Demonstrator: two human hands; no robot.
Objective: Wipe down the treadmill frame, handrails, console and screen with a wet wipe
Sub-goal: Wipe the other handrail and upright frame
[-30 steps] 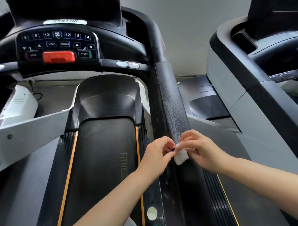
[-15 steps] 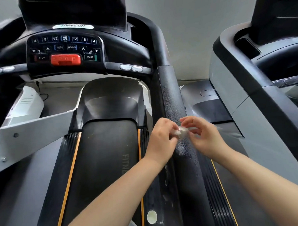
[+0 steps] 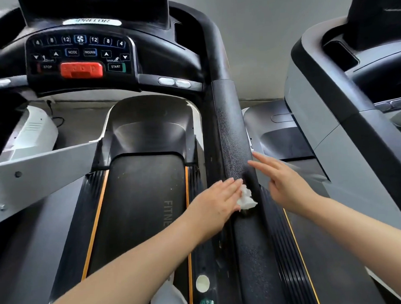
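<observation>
Head view: two hands, left hand (image 3: 216, 202) fingers straight pressing one wipe (image 3: 246, 198) against handrail (image 3: 232, 137); right hand (image 3: 284, 183) fingers spread.

Console keypad (image 3: 80, 56) reads 4, 8, 12, 12, 8, 4, then MODE, PROGRAM, STOP, START; badge (image 3: 91, 22) above says PRECOR; belt (image 3: 146, 199) shows FITNE, rest hidden.
</observation>
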